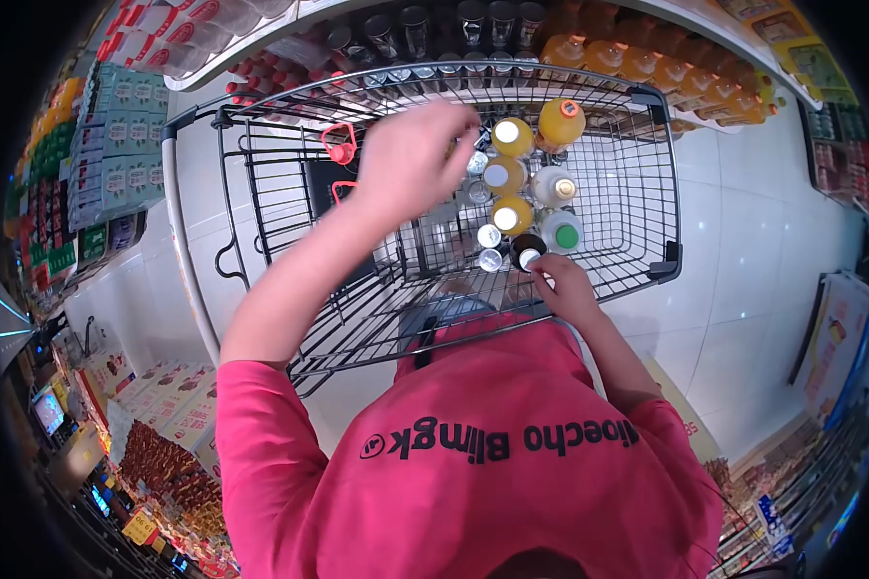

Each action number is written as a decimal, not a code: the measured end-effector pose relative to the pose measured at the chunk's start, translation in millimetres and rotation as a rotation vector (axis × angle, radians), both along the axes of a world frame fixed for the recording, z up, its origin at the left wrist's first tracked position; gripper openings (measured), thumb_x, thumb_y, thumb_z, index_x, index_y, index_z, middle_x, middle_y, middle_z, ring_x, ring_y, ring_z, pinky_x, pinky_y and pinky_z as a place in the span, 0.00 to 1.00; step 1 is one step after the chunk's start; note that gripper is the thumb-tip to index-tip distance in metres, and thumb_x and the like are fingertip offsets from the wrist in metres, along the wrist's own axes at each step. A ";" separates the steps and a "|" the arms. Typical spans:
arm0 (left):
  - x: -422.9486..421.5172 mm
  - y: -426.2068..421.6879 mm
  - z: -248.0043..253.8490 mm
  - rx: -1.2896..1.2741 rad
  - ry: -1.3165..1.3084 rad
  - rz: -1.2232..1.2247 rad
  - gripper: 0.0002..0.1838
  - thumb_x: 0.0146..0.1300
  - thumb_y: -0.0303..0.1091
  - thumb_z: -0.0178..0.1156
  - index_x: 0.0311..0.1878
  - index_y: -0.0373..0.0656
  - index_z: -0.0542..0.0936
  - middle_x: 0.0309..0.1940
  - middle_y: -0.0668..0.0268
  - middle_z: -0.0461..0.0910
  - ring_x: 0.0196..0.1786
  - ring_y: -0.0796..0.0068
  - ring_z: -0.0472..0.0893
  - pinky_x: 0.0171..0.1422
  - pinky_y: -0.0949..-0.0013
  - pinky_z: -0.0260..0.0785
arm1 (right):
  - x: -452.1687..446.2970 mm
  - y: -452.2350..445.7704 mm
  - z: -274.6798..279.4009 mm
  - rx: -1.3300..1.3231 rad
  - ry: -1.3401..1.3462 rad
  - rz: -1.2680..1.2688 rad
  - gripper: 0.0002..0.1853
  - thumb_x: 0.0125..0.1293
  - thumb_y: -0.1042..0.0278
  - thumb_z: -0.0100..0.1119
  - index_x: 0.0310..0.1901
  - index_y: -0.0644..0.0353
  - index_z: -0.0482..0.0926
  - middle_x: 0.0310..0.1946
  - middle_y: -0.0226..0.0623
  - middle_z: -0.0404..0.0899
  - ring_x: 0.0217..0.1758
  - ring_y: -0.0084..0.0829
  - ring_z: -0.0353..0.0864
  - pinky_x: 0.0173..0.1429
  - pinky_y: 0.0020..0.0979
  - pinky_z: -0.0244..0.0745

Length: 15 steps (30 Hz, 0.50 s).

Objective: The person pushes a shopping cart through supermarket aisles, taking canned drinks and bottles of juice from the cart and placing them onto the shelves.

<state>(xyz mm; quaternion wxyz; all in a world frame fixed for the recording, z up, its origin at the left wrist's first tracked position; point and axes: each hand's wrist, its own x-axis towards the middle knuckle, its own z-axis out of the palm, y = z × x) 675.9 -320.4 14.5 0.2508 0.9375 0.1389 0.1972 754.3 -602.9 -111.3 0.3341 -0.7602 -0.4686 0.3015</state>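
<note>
My left hand (420,159) is over the middle of the shopping cart (603,159), smeared by motion, its fingers bent towards the bottles; whether it holds anything cannot be made out. My right hand (562,288) reaches over the near side of the cart, fingers pinched at the white cap of a dark bottle (529,253). Upright beside it stand a green-capped bottle (563,233), a clear bottle with a pale cap (554,186) and several yellow drinks with white caps (509,214). Farther back is an orange-capped yellow bottle (562,122). Small silvery-topped containers (490,248) stand left of the dark bottle.
Beyond the cart, a shelf (357,12) holds dark-topped bottles (415,34) and orange drinks (637,66). Red straps (340,145) hang on the cart's left part. Stacked green-and-white cartons (130,140) stand at the left. A sign board (835,343) stands on the right.
</note>
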 end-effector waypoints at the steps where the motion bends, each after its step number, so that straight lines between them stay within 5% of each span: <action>1: -15.5 -22.6 -33.6 -0.043 0.091 -0.058 0.07 0.58 0.35 0.59 0.38 0.45 0.78 0.30 0.64 0.79 0.33 0.62 0.80 0.35 0.63 0.72 | 5.5 -2.0 -0.9 0.006 -0.060 0.014 0.05 0.58 0.73 0.57 0.36 0.60 0.78 0.33 0.40 0.79 0.38 0.43 0.79 0.41 0.38 0.74; 4: -48.4 -70.1 -110.3 -0.267 0.818 -0.106 0.13 0.54 0.40 0.60 0.41 0.46 0.79 0.33 0.62 0.82 0.37 0.59 0.81 0.39 0.57 0.73 | 14.3 -3.4 -2.6 0.012 -0.078 0.028 0.05 0.56 0.73 0.57 0.35 0.60 0.78 0.33 0.40 0.79 0.38 0.43 0.78 0.41 0.39 0.74; 8: -59.2 -97.7 -213.2 -0.325 1.010 0.050 0.20 0.53 0.43 0.61 0.47 0.42 0.75 0.42 0.55 0.80 0.46 0.55 0.80 0.48 0.56 0.73 | 11.3 -7.3 -5.4 0.030 -0.044 0.024 0.05 0.55 0.74 0.58 0.35 0.60 0.78 0.31 0.40 0.78 0.36 0.43 0.78 0.39 0.40 0.74; 15: -27.8 -140.8 -296.3 -0.535 1.045 0.413 0.36 0.48 0.56 0.67 0.53 0.41 0.68 0.52 0.52 0.75 0.54 0.55 0.77 0.57 0.57 0.70 | 7.2 -10.0 -12.7 0.016 -0.093 0.108 0.05 0.55 0.74 0.58 0.35 0.59 0.77 0.31 0.40 0.79 0.33 0.43 0.79 0.37 0.39 0.74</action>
